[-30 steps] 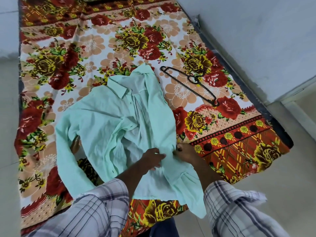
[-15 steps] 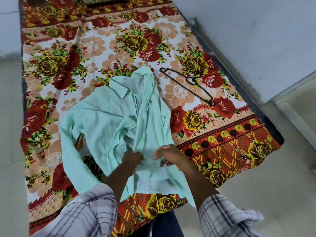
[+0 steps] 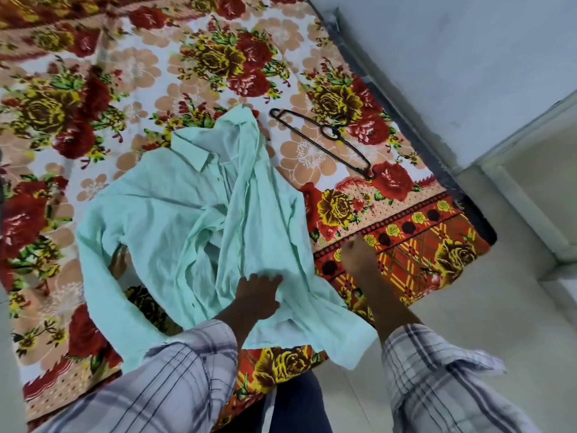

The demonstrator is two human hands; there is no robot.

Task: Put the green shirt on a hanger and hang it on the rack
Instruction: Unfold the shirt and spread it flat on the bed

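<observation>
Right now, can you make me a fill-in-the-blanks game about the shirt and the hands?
1. The green shirt lies on a blanket printed with ____.
2. The black hanger lies to the ____ of the shirt's collar.
3. The ____ hand rests on the shirt.
4. The right hand is over the blanket, ____ the shirt.

Missing words: flowers; right; left; beside

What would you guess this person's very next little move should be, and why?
Probably reach the right hand forward to the black hanger. That hand is off the cloth, over the floral bedsheet, while the left hand rests on the green shirt, which lies crumpled with no hanger in it.
</observation>
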